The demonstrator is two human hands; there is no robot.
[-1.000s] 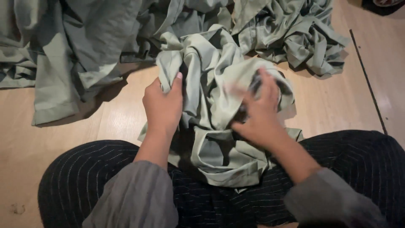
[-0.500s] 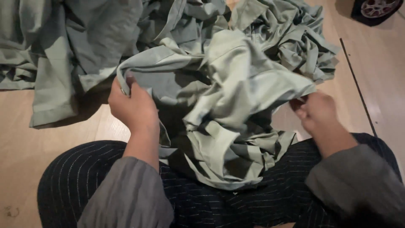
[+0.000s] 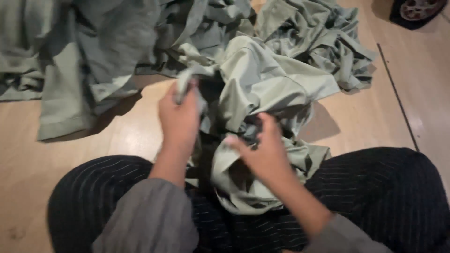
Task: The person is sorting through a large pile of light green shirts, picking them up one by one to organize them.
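A crumpled pale green garment (image 3: 262,89) lies between my crossed legs and on the wooden floor in front of me. My left hand (image 3: 180,119) is closed around a bunched edge of this garment, held up near its top left. My right hand (image 3: 262,150) is low in the middle, fingers spread, pressing into the folds of the same cloth near my lap; it is blurred and its grip is unclear.
More pale green cloth is heaped at the back: a big flat piece (image 3: 75,61) on the left and a rumpled pile (image 3: 323,37) on the right. My legs in dark striped trousers (image 3: 384,187) fill the bottom. A dark shoe (image 3: 417,11) sits top right.
Both hands have come back together toward the middle. The left hand moved right and up with the cloth edge; the right hand swung in from the right onto the bundle.
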